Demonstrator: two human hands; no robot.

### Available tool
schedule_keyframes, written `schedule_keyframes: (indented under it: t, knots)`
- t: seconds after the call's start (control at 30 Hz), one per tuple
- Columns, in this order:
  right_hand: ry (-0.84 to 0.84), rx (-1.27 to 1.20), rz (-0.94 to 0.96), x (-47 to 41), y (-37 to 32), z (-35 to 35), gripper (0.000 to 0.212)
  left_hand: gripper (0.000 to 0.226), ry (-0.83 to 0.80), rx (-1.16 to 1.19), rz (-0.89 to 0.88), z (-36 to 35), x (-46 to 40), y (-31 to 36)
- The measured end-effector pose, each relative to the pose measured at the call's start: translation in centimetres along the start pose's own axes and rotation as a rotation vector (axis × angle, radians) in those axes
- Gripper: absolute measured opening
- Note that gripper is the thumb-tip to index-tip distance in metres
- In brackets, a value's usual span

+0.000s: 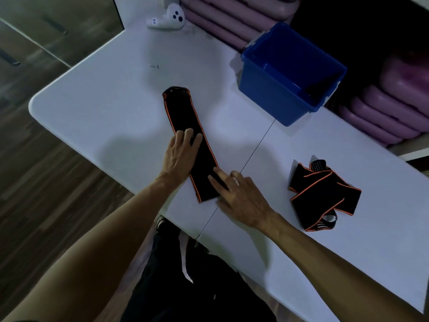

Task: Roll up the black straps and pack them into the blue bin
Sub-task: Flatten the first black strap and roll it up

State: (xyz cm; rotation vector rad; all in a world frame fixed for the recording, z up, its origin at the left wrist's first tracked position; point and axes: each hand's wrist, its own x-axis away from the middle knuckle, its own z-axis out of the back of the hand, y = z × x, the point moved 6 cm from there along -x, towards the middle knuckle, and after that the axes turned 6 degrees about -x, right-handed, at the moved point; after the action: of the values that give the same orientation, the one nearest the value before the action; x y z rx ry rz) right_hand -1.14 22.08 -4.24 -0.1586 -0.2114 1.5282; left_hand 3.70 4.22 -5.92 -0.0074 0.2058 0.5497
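Note:
A black strap with orange edging [185, 117] lies flat and stretched out on the white table [104, 108], running from the near edge toward the far left. My left hand [180, 154] presses flat on its middle, fingers spread. My right hand [236, 196] rests with fingertips on the strap's near end. A second black strap [322, 194] lies in a loose crumpled heap to the right. The blue bin [274, 98] stands open at the back right; something dark lies in its far corner, too dim to identify.
A white controller [168, 17] sits at the table's far edge, and a small dark screw-like item [155, 66] lies beyond the strap. Stacked purple pads [383, 112] line the right side behind the bin. Wooden floor shows on the left.

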Motion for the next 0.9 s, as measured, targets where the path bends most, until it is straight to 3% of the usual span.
schedule_keyframes:
  t: [0.27,0.33,0.43,0.53,0.63,0.73,0.9]
  knots:
    - [0.080,0.056,0.141,-1.1,0.3,-0.1,0.043,0.013,0.080,0.144,-0.083,2.3,1.9,-0.2]
    - [0.098,0.040,0.150,-1.3,0.3,0.0,0.045,0.018,0.112,0.227,-0.190,3.9,4.6,0.6]
    - [0.120,0.054,0.177,-1.4,0.5,0.1,0.049,0.038,0.010,0.299,-0.355,4.4,9.4,2.1]
    - [0.117,0.034,0.247,-1.6,0.3,0.4,0.047,0.056,-0.082,0.248,-0.291,2.8,11.3,2.3]
    - [0.093,-0.100,0.246,-2.3,0.7,0.7,0.036,0.038,-0.040,0.239,-0.215,2.9,10.9,2.7]
    - [0.059,-0.339,0.121,-2.7,1.5,1.1,0.025,0.037,-0.077,0.362,-0.070,3.4,9.8,2.4]
    - [-0.027,-0.595,-0.080,-3.8,1.7,1.3,0.027,0.032,-0.175,0.611,0.126,3.7,9.2,1.1]
